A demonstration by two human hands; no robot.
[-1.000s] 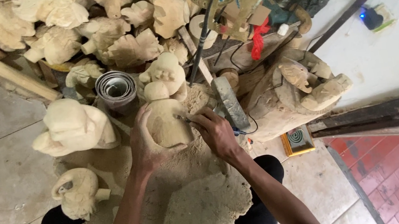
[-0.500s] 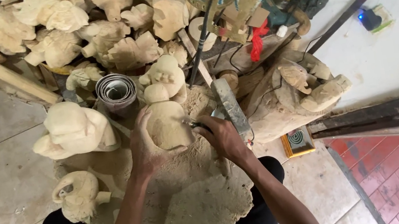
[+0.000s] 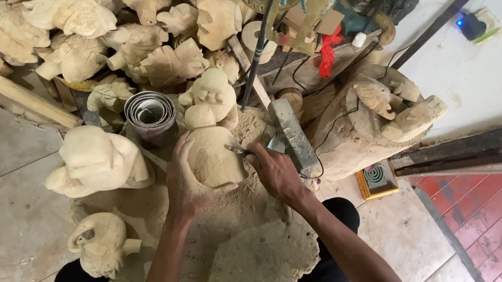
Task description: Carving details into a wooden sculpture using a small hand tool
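Two hands at work, seen from above. My left hand (image 3: 185, 183) wraps fingers round a pale wood carving (image 3: 213, 157) propped on a dusty cloth (image 3: 252, 275) over my lap. My right hand (image 3: 277, 171) is clenched on a thin tool (image 3: 238, 152), tip touching the carving's right edge. Just behind: tape roll (image 3: 151, 112) & small figure (image 3: 211, 95). Left on floor: 2 more figures. Pile of carvings (image 3: 79, 34) at top.
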